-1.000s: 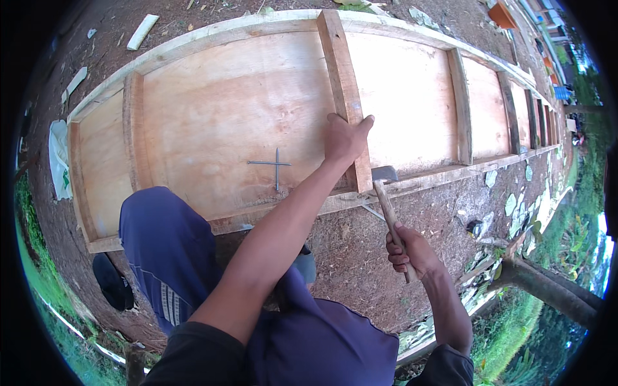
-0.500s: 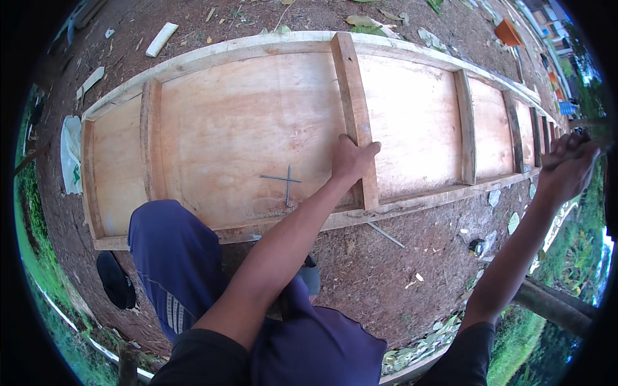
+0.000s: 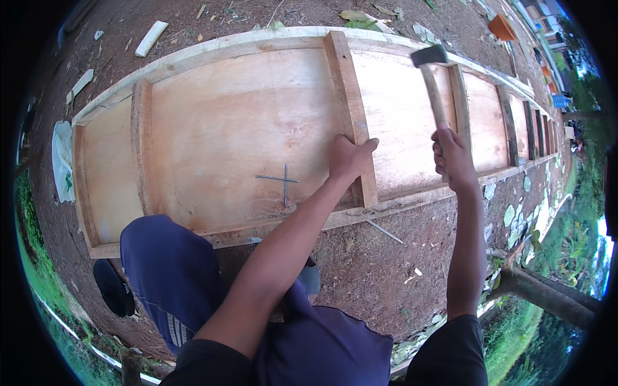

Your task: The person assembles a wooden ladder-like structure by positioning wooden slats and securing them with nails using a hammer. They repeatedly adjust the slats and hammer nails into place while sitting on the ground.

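Observation:
My right hand is closed around the wooden handle of a hammer, its dark metal head raised above the panel at the right. My left hand grips a wooden crosspiece near its lower part, the thumb over its right edge. This crosspiece spans a long plywood panel edged with timber battens. Two nails lie crossed on the plywood, left of my left hand.
More crosspieces divide the panel toward the right. A thin strip lies on the soil below the frame. A black cap-like item and a white bag are at the left. Wood offcuts and an orange container lie beyond.
My right hand has swung the hammer from the far right edge inward over the panel, bringing its head into view. My left hand stays on the crosspiece.

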{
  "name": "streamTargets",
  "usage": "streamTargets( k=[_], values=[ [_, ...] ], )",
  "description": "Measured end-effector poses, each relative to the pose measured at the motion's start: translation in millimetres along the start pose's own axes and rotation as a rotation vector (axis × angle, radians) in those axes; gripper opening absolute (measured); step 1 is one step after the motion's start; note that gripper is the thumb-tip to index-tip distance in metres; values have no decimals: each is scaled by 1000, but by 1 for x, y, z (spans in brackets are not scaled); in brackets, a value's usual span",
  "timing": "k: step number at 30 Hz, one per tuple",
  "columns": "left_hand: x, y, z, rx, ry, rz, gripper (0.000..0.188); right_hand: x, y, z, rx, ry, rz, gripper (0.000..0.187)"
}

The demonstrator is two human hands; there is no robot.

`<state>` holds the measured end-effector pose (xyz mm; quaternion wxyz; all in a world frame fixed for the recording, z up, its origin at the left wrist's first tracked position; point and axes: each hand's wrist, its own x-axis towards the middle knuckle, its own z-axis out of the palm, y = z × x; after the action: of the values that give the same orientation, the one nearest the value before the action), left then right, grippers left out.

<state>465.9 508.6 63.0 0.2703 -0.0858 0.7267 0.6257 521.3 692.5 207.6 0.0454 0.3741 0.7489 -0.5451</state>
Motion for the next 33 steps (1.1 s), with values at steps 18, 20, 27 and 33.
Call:
streamTargets(
  k=[18, 20, 27, 33],
  values=[
    [3, -17, 10, -23, 41, 16, 64, -107, 13, -54, -322, 227, 84, 35],
    [-6, -12, 7, -42, 51, 9, 65, -81, -26, -86, 60, 534, -367, 36],
    [-39, -16, 12, -229, 121, 44, 79, 7, -141, -76, 633, 657, -1255, 47],
    [-44, -17, -20, -154, 33, -35, 82, 63, 89, 85, -655, 43, -358, 42]
  ],
)
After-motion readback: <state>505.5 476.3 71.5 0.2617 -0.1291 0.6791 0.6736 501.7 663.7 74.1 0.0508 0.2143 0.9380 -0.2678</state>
